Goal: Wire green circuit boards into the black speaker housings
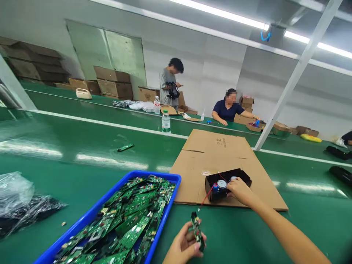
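Green circuit board sits in your left hand, low in frame just right of centre. That hand comes up from the bottom edge, palm turned up, fingers curled round the board's lower part, thumb across its lower end; grip closed, board tilted near upright, top end clear of the fingers. Your right forearm slants in from the lower right corner, up and leftward, elbow out of frame. Right hand is over the right part of a black box, back of the hand up, fingers bent close together by a round silver-topped part; can't tell whether they grip that, the box wall or a second round part beside it. Red wire runs from the box down toward your left hand, white plug just above the board's top end. Box rests on a flat cardboard sheet, on the green table. Blue tray heaped with similar boards is left of your left hand. One loose board lies beyond the tray, well apart from both hands.
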A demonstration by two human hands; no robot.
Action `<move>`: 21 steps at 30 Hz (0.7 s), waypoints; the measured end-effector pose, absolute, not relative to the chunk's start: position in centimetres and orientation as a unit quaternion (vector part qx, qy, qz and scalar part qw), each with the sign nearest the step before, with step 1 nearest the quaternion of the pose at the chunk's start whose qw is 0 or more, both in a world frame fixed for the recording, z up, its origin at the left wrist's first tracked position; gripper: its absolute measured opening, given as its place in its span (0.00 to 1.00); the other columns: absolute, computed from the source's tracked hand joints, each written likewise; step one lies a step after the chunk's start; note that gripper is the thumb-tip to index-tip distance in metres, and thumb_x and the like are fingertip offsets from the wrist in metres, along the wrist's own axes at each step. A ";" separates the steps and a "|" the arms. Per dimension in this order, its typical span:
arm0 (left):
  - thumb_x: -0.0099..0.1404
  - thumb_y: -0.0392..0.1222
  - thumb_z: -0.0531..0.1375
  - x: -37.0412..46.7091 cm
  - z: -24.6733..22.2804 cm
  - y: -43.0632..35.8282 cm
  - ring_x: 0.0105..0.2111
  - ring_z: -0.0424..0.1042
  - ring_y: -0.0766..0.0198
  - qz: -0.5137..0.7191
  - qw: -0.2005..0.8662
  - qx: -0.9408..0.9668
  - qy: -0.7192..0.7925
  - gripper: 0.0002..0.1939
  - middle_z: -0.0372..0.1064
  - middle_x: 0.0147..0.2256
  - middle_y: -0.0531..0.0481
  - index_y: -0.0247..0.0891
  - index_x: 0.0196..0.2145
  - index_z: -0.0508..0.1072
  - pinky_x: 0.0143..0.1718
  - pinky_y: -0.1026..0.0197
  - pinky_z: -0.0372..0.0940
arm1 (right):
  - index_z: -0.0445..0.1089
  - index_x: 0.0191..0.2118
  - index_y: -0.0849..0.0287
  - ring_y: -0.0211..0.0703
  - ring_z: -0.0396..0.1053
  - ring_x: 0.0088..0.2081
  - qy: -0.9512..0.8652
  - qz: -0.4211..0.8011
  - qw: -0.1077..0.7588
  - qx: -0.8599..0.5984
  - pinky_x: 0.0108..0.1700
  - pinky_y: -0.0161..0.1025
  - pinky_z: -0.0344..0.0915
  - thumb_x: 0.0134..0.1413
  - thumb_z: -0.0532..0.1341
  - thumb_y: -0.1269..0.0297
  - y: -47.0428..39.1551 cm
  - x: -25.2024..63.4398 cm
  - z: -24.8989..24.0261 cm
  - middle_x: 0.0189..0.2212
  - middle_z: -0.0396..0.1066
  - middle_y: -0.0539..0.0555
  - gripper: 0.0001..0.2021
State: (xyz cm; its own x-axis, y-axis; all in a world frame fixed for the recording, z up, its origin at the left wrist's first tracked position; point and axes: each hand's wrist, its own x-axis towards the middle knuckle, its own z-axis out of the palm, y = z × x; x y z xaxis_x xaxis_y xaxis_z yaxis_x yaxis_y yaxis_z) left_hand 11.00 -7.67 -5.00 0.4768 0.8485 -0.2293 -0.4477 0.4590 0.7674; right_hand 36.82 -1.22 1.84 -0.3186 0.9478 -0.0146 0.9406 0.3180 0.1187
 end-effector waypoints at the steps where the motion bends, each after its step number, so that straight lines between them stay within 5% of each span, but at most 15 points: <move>1: 0.37 0.50 0.73 10.9 -4.6 -7.8 0.26 0.70 0.63 0.413 0.793 0.324 0.311 0.39 0.74 0.28 0.48 0.35 0.44 0.62 0.27 0.63 0.64 | 0.69 0.32 0.63 0.45 0.65 0.38 0.808 0.044 0.037 0.587 0.40 0.39 0.56 0.50 0.65 0.71 -3.2 36.4 1.8 0.31 0.69 0.55 0.04; 5: 0.42 0.48 0.71 10.2 -2.5 -8.6 0.29 0.72 0.61 0.418 0.781 0.335 0.322 0.34 0.75 0.31 0.47 0.35 0.44 0.62 0.30 0.62 0.65 | 0.66 0.29 0.63 0.43 0.64 0.31 0.780 0.051 0.017 0.624 0.30 0.36 0.52 0.51 0.63 0.74 -11.8 35.0 1.0 0.28 0.66 0.53 0.05; 12: 0.43 0.49 0.71 9.8 -0.2 -9.8 0.27 0.73 0.61 0.378 0.798 0.339 0.324 0.34 0.75 0.30 0.48 0.36 0.45 0.63 0.29 0.63 0.65 | 0.62 0.24 0.60 0.41 0.60 0.25 0.764 0.127 -0.078 0.628 0.26 0.36 0.49 0.34 0.68 0.82 -20.3 34.3 -1.1 0.22 0.62 0.48 0.15; 17: 0.45 0.46 0.70 9.5 0.6 -10.9 0.27 0.73 0.61 0.382 0.792 0.318 0.354 0.31 0.75 0.31 0.46 0.34 0.45 0.65 0.28 0.64 0.65 | 0.62 0.27 0.59 0.43 0.60 0.23 0.747 0.102 -0.120 0.646 0.24 0.37 0.52 0.52 0.61 0.69 -20.6 34.1 -0.2 0.22 0.62 0.50 0.07; 21: 0.46 0.45 0.70 8.4 0.3 -11.9 0.28 0.74 0.59 0.377 0.795 0.300 0.370 0.31 0.75 0.32 0.46 0.35 0.45 0.64 0.30 0.62 0.66 | 0.64 0.38 0.61 0.45 0.63 0.34 0.751 0.078 -0.226 0.616 0.33 0.41 0.62 0.65 0.46 0.58 -18.8 31.1 1.0 0.33 0.66 0.56 0.15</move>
